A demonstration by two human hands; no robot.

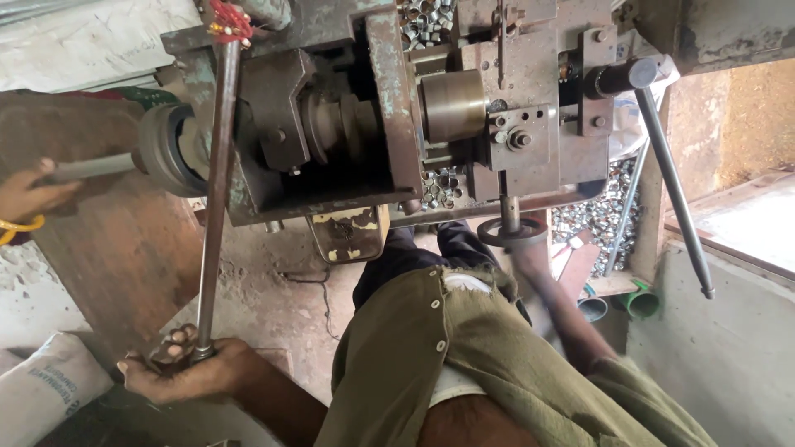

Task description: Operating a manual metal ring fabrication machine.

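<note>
My left hand [186, 368] is wrapped tight around the bottom end of a long steel lever [214, 207], fingers [170, 348] curled over the handle so you mostly see knuckles and nails. That lever runs almost straight up from my fist to the top of the machine, where there's a bit of red thread [229, 21] tied around it.

My right hand [530, 257] is down below the machine body, right at a small round handwheel [511, 233] on a vertical shaft. It's blurred, so I honestly can't tell if the fingers are closed on the wheel or just resting against it.

The machine itself is an old greenish lathe-type rig [389, 124], pretty worn and rusty. There's a shiny brass-coloured cylinder [451, 105] in the middle, and heaps of small metal rings [443, 186] piled behind and under it. On the right another long steel handle [672, 182] slants down from a black knob.

Over on the left edge, somebody else's hand [29, 194] with a yellow bangle [16, 228] is holding a grey bar [91, 168] that goes into the round end of the spindle. White sack [45, 385] sits by my left elbow, olive shirt [464, 364] in the way as usual.
</note>
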